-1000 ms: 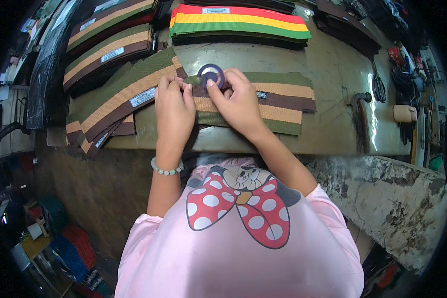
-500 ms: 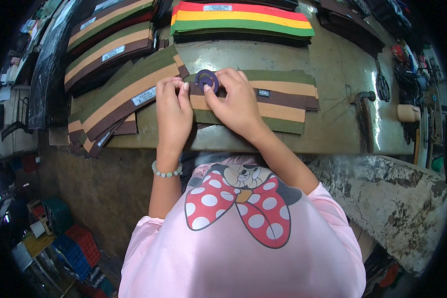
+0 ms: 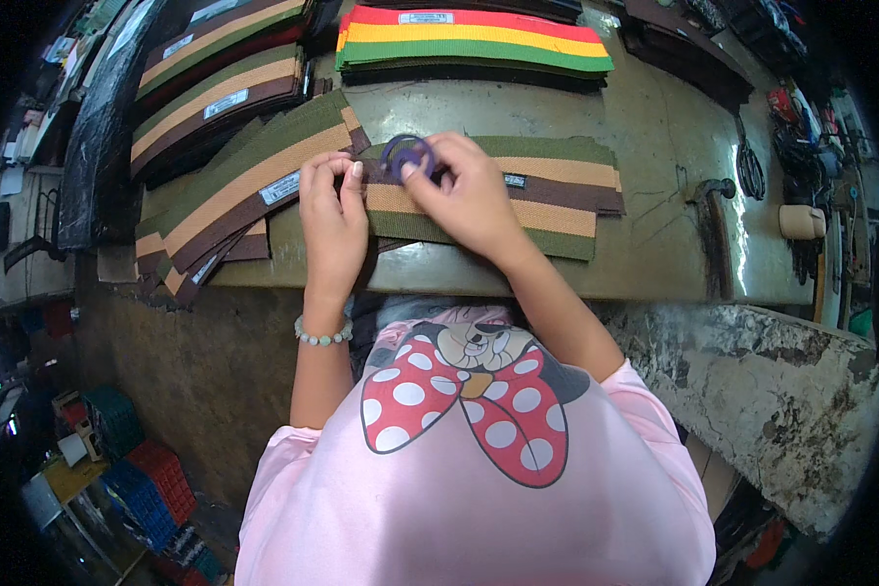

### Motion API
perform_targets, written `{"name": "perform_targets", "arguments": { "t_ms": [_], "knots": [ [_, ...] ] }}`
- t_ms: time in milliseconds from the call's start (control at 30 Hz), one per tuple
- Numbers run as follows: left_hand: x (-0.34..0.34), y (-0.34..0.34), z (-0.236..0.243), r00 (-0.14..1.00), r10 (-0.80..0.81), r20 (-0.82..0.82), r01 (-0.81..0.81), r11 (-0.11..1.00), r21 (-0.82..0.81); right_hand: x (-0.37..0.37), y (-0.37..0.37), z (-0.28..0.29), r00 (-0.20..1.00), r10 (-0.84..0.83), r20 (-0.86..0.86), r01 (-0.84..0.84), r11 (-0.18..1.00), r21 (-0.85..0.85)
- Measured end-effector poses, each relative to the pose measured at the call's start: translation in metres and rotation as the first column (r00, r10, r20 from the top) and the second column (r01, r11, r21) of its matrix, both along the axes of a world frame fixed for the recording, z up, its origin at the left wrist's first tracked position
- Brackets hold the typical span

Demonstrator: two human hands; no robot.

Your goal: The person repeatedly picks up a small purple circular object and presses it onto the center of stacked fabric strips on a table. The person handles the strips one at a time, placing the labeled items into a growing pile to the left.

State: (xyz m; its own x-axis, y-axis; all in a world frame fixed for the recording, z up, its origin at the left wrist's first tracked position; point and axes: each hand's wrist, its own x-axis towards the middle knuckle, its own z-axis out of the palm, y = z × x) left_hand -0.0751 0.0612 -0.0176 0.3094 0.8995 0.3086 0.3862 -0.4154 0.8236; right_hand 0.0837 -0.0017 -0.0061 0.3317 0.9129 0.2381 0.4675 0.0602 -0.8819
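Observation:
A pair of scissors with dark purple ring handles is gripped in my right hand, its thumb pressed on the rings; the blades are hard to make out. Beneath it lies a striped webbing strip in green, tan and brown with a small dark label. My left hand is closed in a pinch near the left end of that strip, and whatever its fingertips hold is too small to tell. Left of it, more striped strips with a pale label lie fanned out at a slant.
Stacks of similar strips stand at the far left. A red, yellow and green stack sits at the back. On the right are a hammer, a dark strip pile and a tan roll. The table's front edge runs close to me.
My left hand has shifted slightly left, away from the scissors. The scissors have turned a little in my right hand. The strips lie almost as before.

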Motion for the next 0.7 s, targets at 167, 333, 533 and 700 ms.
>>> {"name": "perform_targets", "arguments": {
  "t_ms": [167, 333, 533, 700],
  "knots": [
    [-0.001, 0.003, -0.008, 1.0, 0.013, 0.011, -0.013, 1.0, -0.017, -0.002, 0.001, 0.0, 0.993, 0.002, 0.118, -0.004, 1.0, 0.013],
    [0.001, 0.004, -0.009, 0.985, 0.066, 0.158, -0.056, 0.996, -0.071, -0.006, -0.002, -0.007, 0.984, 0.036, 0.176, -0.05, 0.996, 0.077],
    [0.004, 0.007, 0.013, 0.99, -0.092, -0.109, 0.105, 0.987, 0.121, 0.007, 0.0, -0.005, 0.894, -0.138, -0.427, 0.131, 0.99, -0.046],
    [0.004, 0.024, 0.021, 0.902, -0.242, -0.358, 0.307, 0.942, 0.138, 0.01, -0.003, 0.0, 0.764, -0.061, -0.642, 0.074, 0.997, -0.007]
  ]
}}
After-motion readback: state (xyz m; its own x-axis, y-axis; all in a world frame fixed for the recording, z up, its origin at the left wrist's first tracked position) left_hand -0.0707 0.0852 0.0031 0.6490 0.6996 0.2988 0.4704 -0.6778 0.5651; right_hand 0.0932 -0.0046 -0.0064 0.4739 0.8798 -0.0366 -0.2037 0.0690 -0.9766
